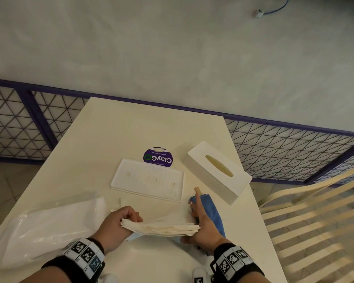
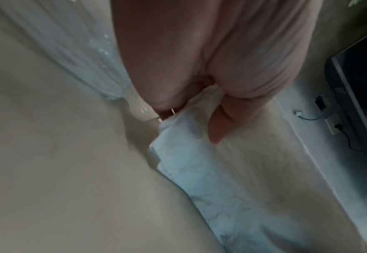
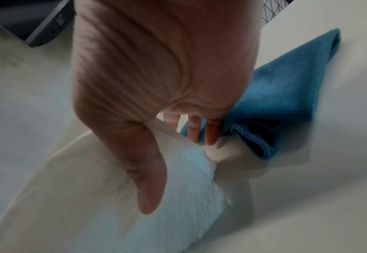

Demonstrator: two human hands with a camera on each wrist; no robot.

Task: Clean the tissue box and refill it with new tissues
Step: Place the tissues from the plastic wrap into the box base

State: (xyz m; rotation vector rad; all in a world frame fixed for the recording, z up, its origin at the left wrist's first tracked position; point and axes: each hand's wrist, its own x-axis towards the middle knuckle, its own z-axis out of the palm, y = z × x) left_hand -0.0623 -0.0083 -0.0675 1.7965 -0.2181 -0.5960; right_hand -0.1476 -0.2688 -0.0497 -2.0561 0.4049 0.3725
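Note:
I hold a stack of white tissues (image 1: 159,228) edge-up above the near part of the table. My left hand (image 1: 131,218) grips its left end with curled fingers. My right hand (image 1: 194,221) holds the right end between the thumb and straight fingers. In the left wrist view the tissue stack (image 2: 200,171) runs away from my left hand (image 2: 189,126). The right wrist view shows my right hand (image 3: 173,174) with its thumb across the tissues (image 3: 189,196). The white tissue box (image 1: 219,172) with an oval slot lies at the right. Its flat base panel (image 1: 147,179) lies separately at the centre.
A folded blue cloth (image 1: 211,213) (image 3: 286,89) lies just beyond my right hand. A clear plastic wrapper (image 1: 45,225) (image 2: 70,51) covers the table's left. A purple round sticker (image 1: 158,158) sits behind the base panel. A slatted chair (image 1: 315,211) stands off the right edge.

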